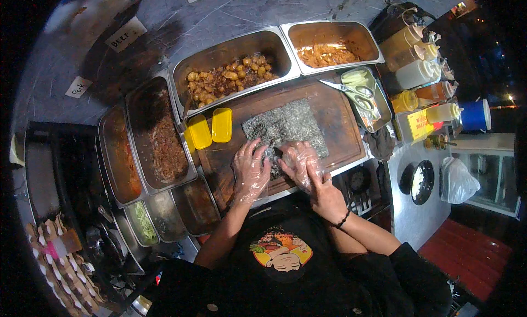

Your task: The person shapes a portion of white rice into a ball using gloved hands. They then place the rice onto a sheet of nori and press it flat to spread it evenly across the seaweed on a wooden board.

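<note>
A dark, rough sheet, seemingly dried seaweed [288, 119], lies on the brown wooden cutting board [346, 140]. At its near edge is my left hand [251, 169], in a clear plastic glove, fingers spread and fingertips touching the sheet. My right hand [299, 162], gloved likewise, bends its fingers over the near part; whether it grips anything is unclear. Crumpled clear film and something dark show between the hands. Another person's bare hand [329, 199], with a ring and a dark beaded bracelet, reaches from the lower right and touches my right glove.
Two yellow rectangular lids [222, 125] lie left on the board. Steel pans of small potatoes [230, 76], orange-brown food [329, 53] and minced meat [166, 152] surround it. Scissors [358, 93] lie across a tray [387, 111] at right, beside squeeze bottles [416, 74].
</note>
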Motion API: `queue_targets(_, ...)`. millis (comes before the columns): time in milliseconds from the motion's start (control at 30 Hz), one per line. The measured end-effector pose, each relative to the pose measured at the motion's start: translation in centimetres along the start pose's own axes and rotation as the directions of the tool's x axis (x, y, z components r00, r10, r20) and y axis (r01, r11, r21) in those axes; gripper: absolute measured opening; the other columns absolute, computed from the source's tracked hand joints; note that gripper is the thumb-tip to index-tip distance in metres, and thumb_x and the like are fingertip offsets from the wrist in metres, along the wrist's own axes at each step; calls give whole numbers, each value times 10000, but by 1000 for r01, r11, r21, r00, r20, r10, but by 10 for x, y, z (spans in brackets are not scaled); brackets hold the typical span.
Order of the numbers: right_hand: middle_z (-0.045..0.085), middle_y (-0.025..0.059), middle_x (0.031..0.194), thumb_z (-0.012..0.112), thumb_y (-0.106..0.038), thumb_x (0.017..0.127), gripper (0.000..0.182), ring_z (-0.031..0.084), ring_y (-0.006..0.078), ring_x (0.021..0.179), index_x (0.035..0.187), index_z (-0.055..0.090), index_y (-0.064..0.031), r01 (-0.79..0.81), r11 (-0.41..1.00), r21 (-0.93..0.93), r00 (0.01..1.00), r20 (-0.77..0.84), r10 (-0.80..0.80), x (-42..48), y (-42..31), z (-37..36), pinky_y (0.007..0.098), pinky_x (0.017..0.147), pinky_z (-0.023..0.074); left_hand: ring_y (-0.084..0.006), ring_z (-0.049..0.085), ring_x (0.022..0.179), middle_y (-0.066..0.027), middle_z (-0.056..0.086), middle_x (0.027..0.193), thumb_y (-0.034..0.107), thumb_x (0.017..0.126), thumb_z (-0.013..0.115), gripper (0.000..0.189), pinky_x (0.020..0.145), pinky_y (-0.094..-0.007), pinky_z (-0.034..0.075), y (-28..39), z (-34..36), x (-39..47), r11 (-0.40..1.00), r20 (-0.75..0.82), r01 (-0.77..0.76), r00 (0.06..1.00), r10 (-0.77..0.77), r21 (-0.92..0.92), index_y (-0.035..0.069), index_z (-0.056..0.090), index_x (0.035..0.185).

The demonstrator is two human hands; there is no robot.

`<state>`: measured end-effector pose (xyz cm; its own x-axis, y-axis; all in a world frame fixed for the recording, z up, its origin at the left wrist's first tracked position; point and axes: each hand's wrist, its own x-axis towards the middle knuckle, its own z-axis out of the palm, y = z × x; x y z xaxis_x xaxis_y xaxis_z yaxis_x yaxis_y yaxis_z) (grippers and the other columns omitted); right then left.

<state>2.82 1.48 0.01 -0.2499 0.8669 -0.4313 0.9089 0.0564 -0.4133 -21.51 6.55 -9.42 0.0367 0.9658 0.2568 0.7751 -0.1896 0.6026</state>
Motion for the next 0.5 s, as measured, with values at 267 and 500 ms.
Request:
queue_targets(267, 465, 425, 1344, 739, -11, 751, 1143, 673, 561, 884, 1680, 142, -307, 41, 998, 39, 999, -28, -40, 4, 2, -5, 554, 729, 610, -345, 533, 1316, -90, 616, 1375, 140, 876, 722, 351, 1108, -517, 399, -1, -1, 1, 997, -38, -19, 999, 17, -68, 111, 681, 1224)
queue_targets(500, 489, 421, 1296, 747, -32, 771, 1131, 660, 569, 932, 1679, 135, -315, 27, 992, 126, 999, 20, -30, -5, 2, -13, 560, 808, 591, -341, 690, 1046, -122, 738, 1100, 99, 867, 784, 213, 947, -426, 534, 30, -12, 19, 926, -41, -109, 994, 101, -362, 65, 736, 1071)
